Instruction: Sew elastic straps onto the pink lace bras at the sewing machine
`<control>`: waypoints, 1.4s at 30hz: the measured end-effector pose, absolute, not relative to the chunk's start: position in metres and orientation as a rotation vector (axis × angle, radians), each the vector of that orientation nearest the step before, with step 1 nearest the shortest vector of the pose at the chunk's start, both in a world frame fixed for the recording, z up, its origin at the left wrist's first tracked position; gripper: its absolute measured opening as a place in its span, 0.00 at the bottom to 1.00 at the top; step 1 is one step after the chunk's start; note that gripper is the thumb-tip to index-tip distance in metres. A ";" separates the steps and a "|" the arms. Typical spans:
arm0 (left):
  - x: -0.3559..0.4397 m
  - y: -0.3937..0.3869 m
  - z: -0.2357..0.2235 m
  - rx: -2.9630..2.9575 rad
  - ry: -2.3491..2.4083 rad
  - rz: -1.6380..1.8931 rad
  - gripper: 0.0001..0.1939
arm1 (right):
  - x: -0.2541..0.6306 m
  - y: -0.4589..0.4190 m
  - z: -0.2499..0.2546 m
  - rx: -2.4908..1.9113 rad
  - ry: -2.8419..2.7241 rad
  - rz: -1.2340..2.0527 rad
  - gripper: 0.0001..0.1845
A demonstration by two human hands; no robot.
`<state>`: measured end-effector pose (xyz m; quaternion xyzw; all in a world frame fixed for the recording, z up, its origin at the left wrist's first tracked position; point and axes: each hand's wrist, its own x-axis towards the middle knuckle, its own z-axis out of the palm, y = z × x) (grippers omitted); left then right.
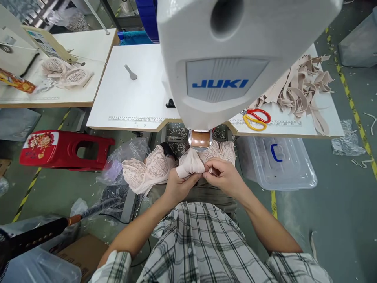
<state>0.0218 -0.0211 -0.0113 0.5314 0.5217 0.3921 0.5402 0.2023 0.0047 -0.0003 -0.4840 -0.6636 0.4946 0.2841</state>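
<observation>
Just below the head of a white sewing machine [226,84], both of my hands grip pale pink lace bras. My left hand [181,184] is closed on the bra fabric [191,163], its thumb pointing toward the other hand. Close beside it, my right hand [222,177] pinches the edge of the same fabric, thumb against fingers. A lace cup [153,165] lies over my lap to the left. More lace [226,151] shows behind my right hand. How many bras are bunched here I cannot tell.
Scissors with red and yellow handles [256,120] and a heap of beige straps [303,88] lie on the right tabletop. A clear lidded box [282,163] stands below. To the left are a red stool [64,149] and another machine table [85,43] with lace cups.
</observation>
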 end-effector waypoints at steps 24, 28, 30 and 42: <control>0.016 0.011 0.013 1.503 1.127 0.658 0.10 | 0.220 0.005 0.003 -1.421 -1.612 1.371 0.08; 0.020 0.008 0.014 1.556 1.108 0.684 0.09 | 0.219 0.004 0.004 -1.433 -1.721 1.359 0.07; 0.021 0.008 0.014 1.578 1.122 0.669 0.09 | 0.219 0.005 0.006 -1.425 -1.752 1.359 0.07; 0.020 0.021 0.005 1.382 1.125 0.642 0.13 | 0.226 0.027 0.000 -1.365 -1.726 1.598 0.10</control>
